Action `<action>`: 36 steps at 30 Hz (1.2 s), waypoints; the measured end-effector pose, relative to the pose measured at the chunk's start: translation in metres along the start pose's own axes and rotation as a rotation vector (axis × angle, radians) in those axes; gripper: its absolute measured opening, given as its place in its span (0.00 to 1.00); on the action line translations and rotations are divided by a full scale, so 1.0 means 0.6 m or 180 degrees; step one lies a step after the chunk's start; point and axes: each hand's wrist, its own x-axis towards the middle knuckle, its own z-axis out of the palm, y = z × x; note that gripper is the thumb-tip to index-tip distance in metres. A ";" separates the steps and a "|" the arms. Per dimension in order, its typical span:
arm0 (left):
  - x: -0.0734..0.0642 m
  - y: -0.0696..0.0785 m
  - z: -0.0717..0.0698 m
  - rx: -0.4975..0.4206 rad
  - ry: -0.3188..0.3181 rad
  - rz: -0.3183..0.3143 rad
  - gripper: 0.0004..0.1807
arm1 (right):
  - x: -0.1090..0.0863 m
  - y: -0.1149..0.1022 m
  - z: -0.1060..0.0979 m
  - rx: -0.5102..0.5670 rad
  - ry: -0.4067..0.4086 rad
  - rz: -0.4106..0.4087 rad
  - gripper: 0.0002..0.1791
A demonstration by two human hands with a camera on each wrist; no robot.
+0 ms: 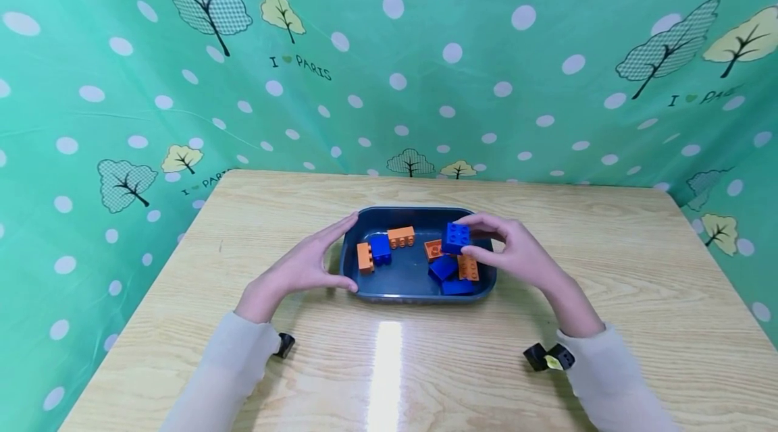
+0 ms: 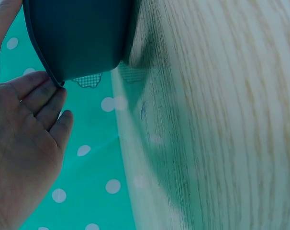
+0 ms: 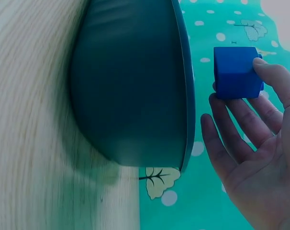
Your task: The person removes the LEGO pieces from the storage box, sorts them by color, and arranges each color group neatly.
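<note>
My left hand point(image 1: 298, 264) holds the left end of a dark blue plastic tray point(image 1: 395, 296), thumb at the near corner and fingers at the far one. In the left wrist view, its fingertips meet the tray's rim. Over the tray's right side, my right hand point(image 1: 525, 253) pinches a blue toy building brick point(image 1: 456, 239) between thumb and fingers. The right wrist view shows this brick point(image 3: 238, 74) held above rim height. Inside, at left, lie a blue brick point(image 1: 381, 250) and two orange bricks point(image 1: 365, 258). Beneath the held brick, more blue bricks point(image 1: 457, 286) and orange bricks point(image 1: 468, 268) lie heaped, partly hidden.
The tray stands on a light wood-grain table point(image 1: 292, 202). Behind and beside the table hangs a green dotted cloth point(image 1: 365, 81) printed with trees. Small black devices point(image 1: 550, 356) are strapped at both wrists, over pale sleeves. A bright light reflection lies on the table in front.
</note>
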 end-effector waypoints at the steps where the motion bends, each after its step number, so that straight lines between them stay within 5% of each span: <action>1: 0.000 -0.001 0.000 0.0015 -0.0004 0.0010 0.66 | -0.001 0.002 -0.002 -0.0012 0.0018 -0.0008 0.19; 36: 0.001 -0.008 -0.003 0.0000 -0.0046 0.0105 0.66 | -0.048 0.050 -0.077 -0.0105 0.0445 0.0011 0.20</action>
